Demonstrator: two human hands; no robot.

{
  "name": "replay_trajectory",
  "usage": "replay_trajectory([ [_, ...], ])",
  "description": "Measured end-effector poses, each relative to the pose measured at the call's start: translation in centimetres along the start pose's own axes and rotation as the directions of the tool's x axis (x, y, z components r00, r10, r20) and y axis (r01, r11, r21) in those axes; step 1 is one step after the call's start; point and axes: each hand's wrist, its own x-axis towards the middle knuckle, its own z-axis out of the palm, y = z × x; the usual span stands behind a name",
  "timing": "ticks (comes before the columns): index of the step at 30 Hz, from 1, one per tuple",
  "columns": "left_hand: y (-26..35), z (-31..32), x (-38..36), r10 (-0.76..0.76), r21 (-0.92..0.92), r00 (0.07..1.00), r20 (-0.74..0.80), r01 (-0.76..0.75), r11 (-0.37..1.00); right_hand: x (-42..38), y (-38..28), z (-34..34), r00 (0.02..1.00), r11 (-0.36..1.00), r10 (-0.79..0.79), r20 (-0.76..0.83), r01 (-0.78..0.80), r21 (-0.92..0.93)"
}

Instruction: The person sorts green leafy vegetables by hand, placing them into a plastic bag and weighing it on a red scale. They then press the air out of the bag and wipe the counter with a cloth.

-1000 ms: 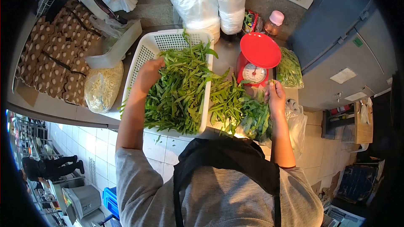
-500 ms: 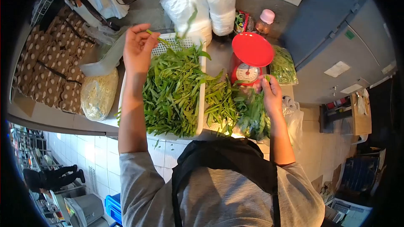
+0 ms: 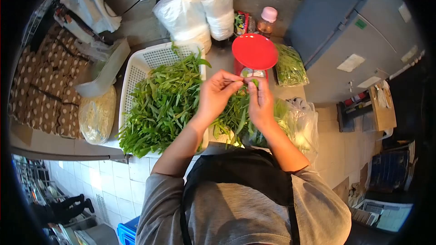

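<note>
My left hand [image 3: 215,96] and my right hand [image 3: 261,104] meet in front of the red scale [image 3: 255,51]. The left fingertips are pinched together against the right fingers; what they hold is too small to make out. Between the right thumb and fingers shows the end of some green stems [image 3: 255,82], with the rest hidden by the hand. A white plastic basket [image 3: 131,70] piled with long leafy greens [image 3: 159,104] stands to the left. More loose greens [image 3: 231,115] lie below my hands, beside the basket.
Bagged noodle-like strands [image 3: 97,118] and egg trays [image 3: 41,86] are at the left. White plastic bag packs [image 3: 181,13] and a pink-capped jar [image 3: 267,20] stand along the wall. Bagged greens [image 3: 290,66] lie right of the scale, beside a grey cabinet [image 3: 359,41].
My left hand has come from above the basket, where it held a green stem, across to my right hand. My right hand has shifted left. The view has turned slightly.
</note>
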Motion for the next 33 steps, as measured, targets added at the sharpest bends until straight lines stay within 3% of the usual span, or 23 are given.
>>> replay_trajectory([
  [4,-1.8,1.0,-0.7,-0.06,0.063,0.998,-0.02,0.061,0.996,-1.0,3.0,0.9,0.994,0.987,-0.111,0.02,0.113,-0.113],
  [5,-1.6,1.3,-0.9,-0.065,0.096,0.998,-0.027,0.067,0.993,-1.4,4.1,1.1,0.997,0.99,-0.068,0.025,0.07,-0.122],
  [6,-1.3,1.2,-0.9,-0.109,0.005,0.994,-0.006,0.109,0.994,-1.6,4.6,1.1,0.999,0.991,-0.024,0.027,0.027,-0.134],
  [7,-0.7,0.5,-0.9,-0.094,0.186,0.996,-0.001,0.093,0.978,-1.8,5.1,1.0,0.999,0.989,0.02,0.026,-0.016,-0.149],
  [8,0.1,-0.6,-0.9,-0.086,0.36,0.996,0.01,0.077,0.93,-2.1,5.4,0.6,0.982,0.981,0.181,0.054,-0.176,-0.086],
  [9,1.4,-1.8,-0.7,-0.085,0.521,0.996,0.026,0.059,0.851,-2.1,5.3,0.2,0.98,0.979,0.195,0.043,-0.192,-0.065],
  [10,1.0,-4.3,-0.3,-0.014,0.546,1.0,0.001,0.011,0.838,-2.0,5.5,-0.2,0.977,0.977,0.21,0.029,-0.208,-0.044],
  [11,2.6,-6.5,-0.3,0.026,0.7,0.999,-0.035,0.006,0.714,-1.9,5.8,-0.9,0.974,0.974,0.226,0.013,-0.226,-0.023],
  [12,1.4,-9.7,0.1,0.108,0.689,0.99,-0.086,-0.019,0.724,-1.9,7.2,-1.4,0.974,0.973,0.228,0.006,-0.228,0.026],
  [13,3.5,-11.8,-0.5,0.128,0.808,0.991,-0.038,-0.045,0.588,-1.8,7.6,-2.0,0.976,0.975,0.219,-0.012,-0.219,0.022],
  [14,4.5,-13.8,-0.6,-0.055,0.905,0.989,-0.138,0.148,0.398,-1.7,7.7,-2.5,0.977,0.978,0.21,-0.03,-0.21,0.016],
  [15,4.5,-16.2,-1.0,-0.211,0.907,0.959,-0.192,0.255,0.335,-1.7,7.7,-2.8,0.978,0.98,0.201,-0.048,-0.201,0.01],
  [17,3.8,-17.3,-2.0,-0.263,0.953,0.954,-0.145,0.206,0.222,-1.6,7.1,-2.9,0.963,0.965,0.262,-0.062,-0.261,0.018],
  [20,-0.2,-16.7,-4.4,-0.107,0.999,0.993,-0.052,0.05,-0.019,-1.4,6.9,-2.7,0.96,0.961,0.277,-0.034,-0.276,0.018],
  [23,-0.7,-18.2,-3.4,-0.249,0.98,0.948,-0.198,0.187,-0.068,-1.4,7.1,-2.5,0.963,0.962,0.27,0.009,-0.27,0.033],
  [24,1.6,-18.0,-2.4,-0.459,0.835,0.815,-0.353,0.496,0.239,-1.4,7.3,-2.6,0.964,0.962,0.267,0.014,-0.268,0.05],
  [27,0.7,-23.9,-1.4,-0.353,0.841,0.926,-0.133,0.294,0.455,-1.7,7.8,-3.1,0.968,0.968,0.25,-0.019,-0.249,0.043],
  [30,6.6,-21.4,-1.0,-0.51,0.574,0.779,-0.365,0.62,0.535,-1.9,8.4,-3.7,0.967,0.967,0.253,-0.041,-0.251,0.051],
  [33,5.7,-24.3,-1.8,-0.281,0.928,0.897,-0.341,0.37,0.054,-1.8,8.6,-3.9,0.968,0.968,0.247,-0.036,-0.244,0.055],
])
